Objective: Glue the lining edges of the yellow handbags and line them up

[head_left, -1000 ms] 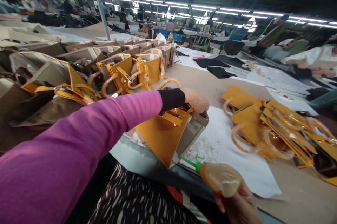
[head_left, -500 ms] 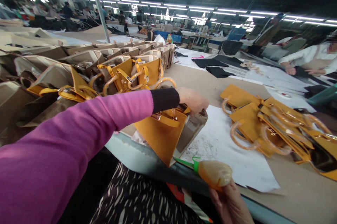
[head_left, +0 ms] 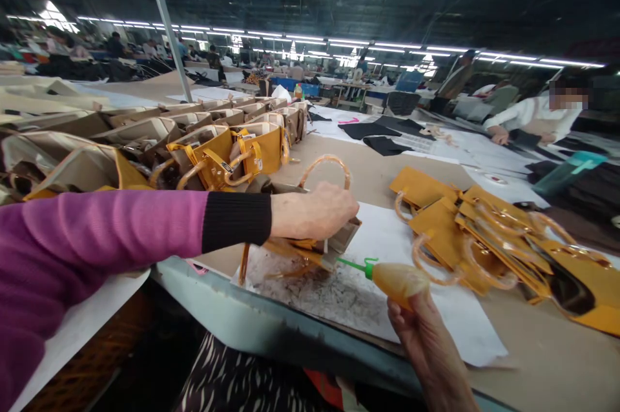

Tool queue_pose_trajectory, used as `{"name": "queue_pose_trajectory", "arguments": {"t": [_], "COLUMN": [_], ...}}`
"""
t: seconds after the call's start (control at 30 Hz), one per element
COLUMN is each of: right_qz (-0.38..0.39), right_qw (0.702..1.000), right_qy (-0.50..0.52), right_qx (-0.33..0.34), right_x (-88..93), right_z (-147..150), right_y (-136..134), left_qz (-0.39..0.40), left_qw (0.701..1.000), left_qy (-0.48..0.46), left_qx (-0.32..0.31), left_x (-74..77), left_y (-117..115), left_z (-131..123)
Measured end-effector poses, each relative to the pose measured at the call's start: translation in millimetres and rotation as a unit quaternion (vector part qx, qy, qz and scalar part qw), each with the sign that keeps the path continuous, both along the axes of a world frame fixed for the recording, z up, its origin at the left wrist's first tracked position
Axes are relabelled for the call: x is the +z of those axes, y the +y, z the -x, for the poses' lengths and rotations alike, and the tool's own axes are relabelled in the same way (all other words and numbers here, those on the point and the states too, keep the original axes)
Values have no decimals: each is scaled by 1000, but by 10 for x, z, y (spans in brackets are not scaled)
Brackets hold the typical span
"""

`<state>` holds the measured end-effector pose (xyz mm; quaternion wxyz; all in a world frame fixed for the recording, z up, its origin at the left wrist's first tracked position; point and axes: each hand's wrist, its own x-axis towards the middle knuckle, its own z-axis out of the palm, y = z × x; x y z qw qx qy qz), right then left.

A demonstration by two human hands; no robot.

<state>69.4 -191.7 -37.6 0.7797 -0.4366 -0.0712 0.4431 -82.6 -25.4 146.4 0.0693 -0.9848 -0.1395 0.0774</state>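
My left hand (head_left: 317, 210) is closed on the upper edge of a yellow handbag (head_left: 345, 237) with a taupe side, which is tilted on the worktable. Its plastic-wrapped handle stands up behind the hand, and my forearm and hand cover much of the bag. In my right hand (head_left: 426, 328) is a squeeze bottle (head_left: 397, 281) holding amber liquid. Its thin green nozzle (head_left: 353, 263) points left, with the tip at the bag's lower side edge; whether it touches cannot be made out. Under the bag lies a smudged white sheet (head_left: 368, 309).
Yellow bag pieces with wrapped handles (head_left: 436, 231) lie in a pile on the right. Rows of upright handbags (head_left: 261, 147) fill the left. Black cut pieces (head_left: 372, 131) lie farther back. A co-worker (head_left: 537, 108) stands across the table, near a teal container (head_left: 566, 173).
The handbag has turned and tipped, so its broad yellow front no longer faces me. My left hand has moved left and lower with it. The bottle has risen slightly, its nozzle still beside the bag.
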Motion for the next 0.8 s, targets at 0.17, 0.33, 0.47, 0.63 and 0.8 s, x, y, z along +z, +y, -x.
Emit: {"name": "queue_pose_trajectory", "arguments": {"t": [0.17, 0.33, 0.47, 0.63, 0.8], "right_qz": [-11, -14, -15, -5, 7], "right_qw": [999, 998, 998, 998, 998], "right_qy": [-35, -54, -56, -49, -33], "right_qx": [26, 39, 39, 36, 50], "right_x": [-130, -197, -233, -287, -282], "right_z": [-41, -85, -146, -188, -164], "right_y": [27, 84, 174, 210, 143], "left_qz": [12, -1, -11, -19, -40], "left_qw": [999, 997, 997, 996, 993], "left_qy": [0, -62, -62, -69, -98], "left_qx": [-38, -50, -50, -48, -59], "left_x": [-227, -469, -496, -521, -634], "left_y": [-13, 94, 87, 76, 86], "left_z": [99, 153, 197, 226, 248]}}
